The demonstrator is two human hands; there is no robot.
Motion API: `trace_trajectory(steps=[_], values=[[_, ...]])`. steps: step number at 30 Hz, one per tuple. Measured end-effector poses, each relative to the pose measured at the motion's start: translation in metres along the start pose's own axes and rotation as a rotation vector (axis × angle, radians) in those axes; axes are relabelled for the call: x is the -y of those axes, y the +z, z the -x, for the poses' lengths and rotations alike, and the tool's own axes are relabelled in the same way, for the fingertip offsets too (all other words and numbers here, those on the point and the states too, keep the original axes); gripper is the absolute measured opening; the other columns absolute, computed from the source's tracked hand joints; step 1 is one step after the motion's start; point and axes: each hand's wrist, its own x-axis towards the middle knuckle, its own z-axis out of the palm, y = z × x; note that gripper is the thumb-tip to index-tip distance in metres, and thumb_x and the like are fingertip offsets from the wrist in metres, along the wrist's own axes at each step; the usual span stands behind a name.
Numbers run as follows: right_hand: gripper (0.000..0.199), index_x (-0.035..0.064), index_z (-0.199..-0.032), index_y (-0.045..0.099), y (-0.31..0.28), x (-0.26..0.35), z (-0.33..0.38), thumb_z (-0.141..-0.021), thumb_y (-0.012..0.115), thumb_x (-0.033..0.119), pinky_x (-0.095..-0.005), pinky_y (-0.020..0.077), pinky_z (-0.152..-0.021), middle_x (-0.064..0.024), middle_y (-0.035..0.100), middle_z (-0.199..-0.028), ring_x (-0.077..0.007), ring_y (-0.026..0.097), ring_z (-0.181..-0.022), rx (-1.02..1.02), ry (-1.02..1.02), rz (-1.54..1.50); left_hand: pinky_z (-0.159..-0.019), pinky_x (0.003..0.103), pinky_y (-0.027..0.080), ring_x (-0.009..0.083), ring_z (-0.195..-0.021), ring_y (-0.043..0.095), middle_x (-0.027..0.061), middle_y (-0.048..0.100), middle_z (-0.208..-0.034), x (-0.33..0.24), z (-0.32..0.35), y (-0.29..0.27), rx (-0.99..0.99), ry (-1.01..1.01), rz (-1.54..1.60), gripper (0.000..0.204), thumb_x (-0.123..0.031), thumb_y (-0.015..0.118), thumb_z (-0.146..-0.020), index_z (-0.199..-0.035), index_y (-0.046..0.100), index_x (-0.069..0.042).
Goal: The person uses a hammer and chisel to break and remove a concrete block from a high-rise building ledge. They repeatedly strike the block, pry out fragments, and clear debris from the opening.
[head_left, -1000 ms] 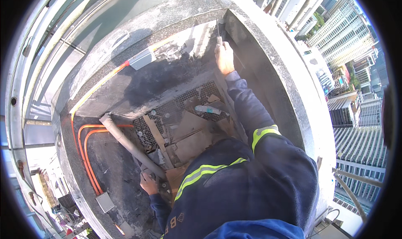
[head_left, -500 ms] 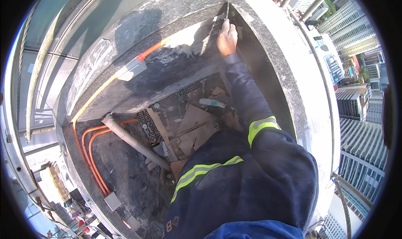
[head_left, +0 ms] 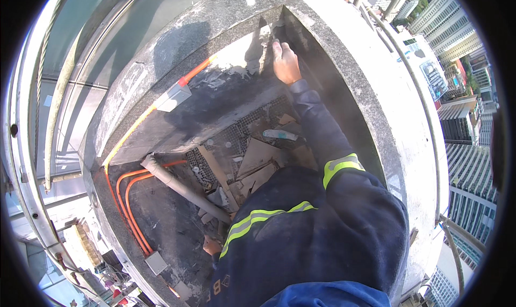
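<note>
At the lower edge, bright blue cloth (head_left: 328, 296) overlaps a navy fabric jacket (head_left: 306, 226) with yellow-green and silver bands; tan lettering on its front is cut off by folds. The left hand (head_left: 211, 245), partly behind the jacket, is near the lower end of a beige round pipe (head_left: 185, 188) slanting across a dark-grey concrete recess (head_left: 172, 231); whether its fingers are apart or together, I cannot tell.

On the recess floor lie torn brown cardboard sheets (head_left: 258, 159), black plastic mesh (head_left: 236, 132) and a pale, crumpled plastic piece with a teal label (head_left: 280, 135), its print too small to read.

The right hand (head_left: 286, 62) reaches to the recess's far right corner, its fingers clamped on a slim grey hand tool (head_left: 275, 36). The tool is mostly hidden; only a narrow, dull bit shows beyond the thumb, close to the corner. Left of it, the grey far wall (head_left: 215, 100) carries ragged white patches, with sunlight and a hand-shaped shadow across its top.

An orange conduit (head_left: 131, 132) with a grey rectangular box (head_left: 173, 97) follows that wall's upper edge. Beyond the recess's right rim stand pale towers (head_left: 451, 22) and a blue sign (head_left: 433, 79) with white lettering.
</note>
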Motion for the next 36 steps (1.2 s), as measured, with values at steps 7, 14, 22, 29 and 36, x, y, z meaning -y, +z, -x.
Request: trace_trajectory(steps=[7,14,22,29,36], values=[[0.051,-0.0099,-0.108,0.058,0.005,-0.013,-0.041,-0.104,0.043,0.038,-0.0501,0.048,-0.087,-0.0356,0.065,-0.102,-0.052,0.06,-0.103,-0.155,0.062,-0.114,-0.038,0.033,0.036,0.0165,-0.038,0.05,0.0078,0.055,-0.052,0.048,0.027,0.009,-0.037,-0.078,0.095,0.049,-0.03,0.048,-0.103,-0.067,0.06,0.001],[0.047,-0.0048,-0.104,0.058,0.004,-0.012,-0.01,-0.104,0.043,0.039,-0.0542,0.0476,-0.087,-0.0343,0.065,-0.099,-0.0529,0.061,-0.1,0.044,0.009,0.174,-0.039,0.034,0.037,0.0167,-0.039,0.05,0.0078,0.056,-0.052,0.038,0.029,0.031,-0.025,-0.104,0.146,0.048,-0.029,0.048,-0.103,-0.068,0.061,0.002],[0.045,-0.0088,-0.096,0.056,-0.003,-0.012,-0.034,-0.105,0.042,0.033,-0.0497,0.046,-0.075,-0.0297,0.061,-0.086,-0.0447,0.059,-0.084,-0.154,0.059,-0.173,-0.04,0.034,0.037,0.0169,-0.039,0.051,0.0079,0.057,-0.053,0.021,0.031,0.042,-0.018,-0.075,0.171,0.047,-0.028,0.049,-0.103,-0.07,0.062,0.003],[0.048,-0.0072,-0.105,0.056,0.003,0.017,-0.029,-0.104,0.041,0.038,-0.0559,0.0483,-0.086,-0.0365,0.065,-0.096,-0.0536,0.062,-0.097,-0.114,0.099,0.059,-0.041,0.034,0.038,0.0171,-0.04,0.052,0.008,0.057,-0.053,0.032,0.04,0.056,-0.04,-0.042,0.232,0.045,-0.027,0.05,-0.102,-0.072,0.063,0.004],[0.042,-0.0056,-0.105,0.059,0.031,0.007,0.063,-0.104,0.045,0.034,-0.0553,0.0469,-0.081,-0.0342,0.064,-0.097,-0.051,0.062,-0.098,0.215,-0.079,0.062,-0.043,0.033,0.04,0.0161,-0.043,0.053,0.0081,0.06,-0.057,-0.031,0.051,0.063,-0.029,0.007,0.308,0.043,-0.028,0.054,-0.101,-0.077,0.065,0.006]])
